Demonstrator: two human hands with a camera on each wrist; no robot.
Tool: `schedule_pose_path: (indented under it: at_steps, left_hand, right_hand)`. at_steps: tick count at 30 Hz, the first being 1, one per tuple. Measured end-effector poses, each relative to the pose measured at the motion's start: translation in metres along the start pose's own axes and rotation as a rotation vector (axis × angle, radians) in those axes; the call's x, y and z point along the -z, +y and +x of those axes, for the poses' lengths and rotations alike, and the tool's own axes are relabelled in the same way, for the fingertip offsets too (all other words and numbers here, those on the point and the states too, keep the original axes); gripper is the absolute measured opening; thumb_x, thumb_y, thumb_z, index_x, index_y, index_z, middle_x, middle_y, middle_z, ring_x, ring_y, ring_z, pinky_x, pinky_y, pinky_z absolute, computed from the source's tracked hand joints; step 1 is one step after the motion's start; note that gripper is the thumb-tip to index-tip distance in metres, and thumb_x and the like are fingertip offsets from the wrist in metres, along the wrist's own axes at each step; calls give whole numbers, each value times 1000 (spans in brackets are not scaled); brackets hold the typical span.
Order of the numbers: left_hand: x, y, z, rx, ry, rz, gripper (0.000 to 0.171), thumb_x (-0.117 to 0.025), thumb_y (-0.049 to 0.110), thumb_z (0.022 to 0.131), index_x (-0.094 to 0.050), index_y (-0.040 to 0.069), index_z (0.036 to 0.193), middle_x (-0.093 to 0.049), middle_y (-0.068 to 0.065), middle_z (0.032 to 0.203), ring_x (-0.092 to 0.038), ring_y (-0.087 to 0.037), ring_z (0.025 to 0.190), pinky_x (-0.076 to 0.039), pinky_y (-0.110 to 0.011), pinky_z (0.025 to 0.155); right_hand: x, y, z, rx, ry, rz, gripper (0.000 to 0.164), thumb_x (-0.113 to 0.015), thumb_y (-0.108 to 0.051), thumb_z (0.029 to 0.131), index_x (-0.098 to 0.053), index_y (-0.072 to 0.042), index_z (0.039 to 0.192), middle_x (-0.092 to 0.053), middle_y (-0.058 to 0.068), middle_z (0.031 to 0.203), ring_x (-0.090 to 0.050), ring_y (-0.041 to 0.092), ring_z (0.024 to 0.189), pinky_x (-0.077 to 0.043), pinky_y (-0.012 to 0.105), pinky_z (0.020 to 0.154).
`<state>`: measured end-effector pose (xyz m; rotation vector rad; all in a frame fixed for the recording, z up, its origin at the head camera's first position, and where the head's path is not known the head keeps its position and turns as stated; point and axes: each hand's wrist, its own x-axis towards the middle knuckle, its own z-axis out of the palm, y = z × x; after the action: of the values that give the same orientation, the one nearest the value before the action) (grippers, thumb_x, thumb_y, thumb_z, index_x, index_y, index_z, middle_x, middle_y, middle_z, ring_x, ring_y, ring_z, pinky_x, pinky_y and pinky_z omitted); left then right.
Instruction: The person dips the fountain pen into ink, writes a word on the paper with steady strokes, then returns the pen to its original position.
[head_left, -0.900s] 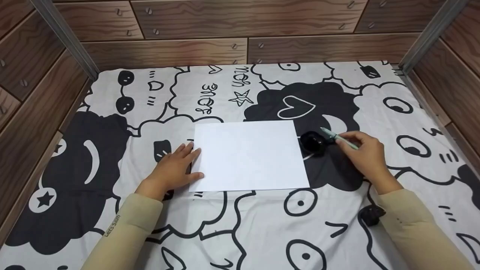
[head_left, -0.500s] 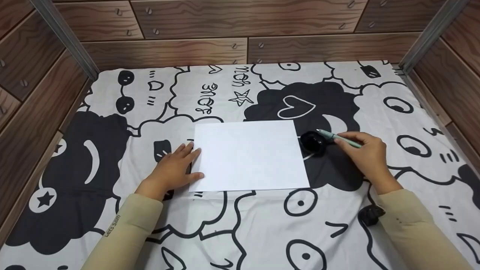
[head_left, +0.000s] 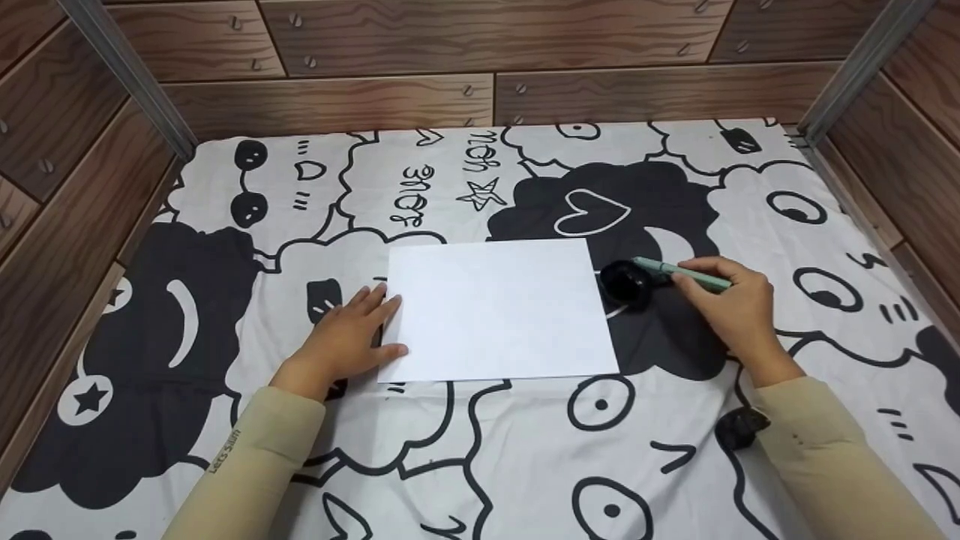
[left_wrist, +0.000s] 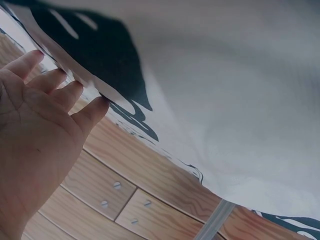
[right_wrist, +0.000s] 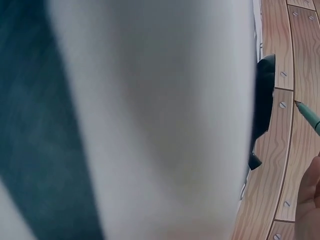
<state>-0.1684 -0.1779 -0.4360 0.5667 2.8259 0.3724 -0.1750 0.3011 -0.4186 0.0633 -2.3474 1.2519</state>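
Note:
A blank white sheet of paper lies in the middle of the cloth in the head view. My left hand rests at its left edge, fingers spread and fingertips on the margin. In the left wrist view, the left hand shows its palm and extended fingers. To the right of the sheet, my right hand pinches a light green pen, whose tip points left. Just below that tip sits a glossy, rounded black object with a dark hollow. The right wrist view catches only part of the pen.
A black-and-white cartoon cloth covers the table. Wood-patterned panels enclose the back and sides, with grey metal posts at the corners. A small black device shows beside the right sleeve.
The pen has tilted to lie flatter, and its tip has shifted slightly left over the black object. My left hand and the paper stay in place.

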Motion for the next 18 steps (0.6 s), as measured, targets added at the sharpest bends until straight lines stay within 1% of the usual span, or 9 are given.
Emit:
schedule_pose_path:
  at_steps: [6, 9, 11, 13, 14, 18]
  left_hand:
    - [1, 0, 0, -1, 3, 4, 76, -59, 50, 90, -33, 10, 149, -20, -14, 156, -13, -35, 142, -21, -58, 108]
    - [0, 0, 0, -5, 6, 4, 76, -59, 49, 90, -33, 10, 149, -20, -15, 155, -14, -35, 142, -21, -58, 108]
    - [0, 0, 0, -8, 10, 6, 76, -60, 49, 90, -34, 9, 149, -21, -16, 155, -14, -35, 142, -21, -58, 108]
    - [-1, 0, 0, -10, 11, 6, 75, -60, 48, 90, -34, 9, 149, -21, -16, 155, -14, -35, 142, -21, -58, 108]
    - [-1, -1, 0, -12, 13, 7, 75, -60, 48, 90, -34, 9, 148, -22, -16, 155, -14, -35, 142, -21, -58, 108]
    - [0, 0, 0, -18, 20, 8, 75, -60, 48, 90, -34, 8, 148, -22, -16, 155, -15, -36, 142, -22, -58, 108]
  right_hand:
    - [3, -25, -4, 12, 9, 97, 17, -76, -1, 78, -72, 8, 92, -70, -3, 82, -62, -1, 69, -48, 11, 62]
    - [4, -31, -6, 4, -19, 194, 17, -73, 2, 79, -68, 13, 91, -69, -1, 78, -63, 2, 66, -49, 12, 61]
    - [4, -30, -6, -5, -46, 257, 17, -71, 6, 81, -63, 16, 91, -68, 2, 75, -64, 5, 64, -50, 14, 61]
    - [3, -24, -5, -23, -75, 354, 17, -67, 9, 81, -58, 19, 92, -66, 5, 73, -65, 9, 62, -52, 17, 60]
    - [2, -22, -5, -34, -89, 383, 16, -66, 11, 82, -56, 20, 92, -65, 6, 73, -65, 11, 62, -53, 19, 60]
    - [-1, -7, -3, -69, -134, 490, 16, -61, 13, 84, -52, 21, 95, -63, 12, 78, -66, 15, 62, -55, 24, 62]
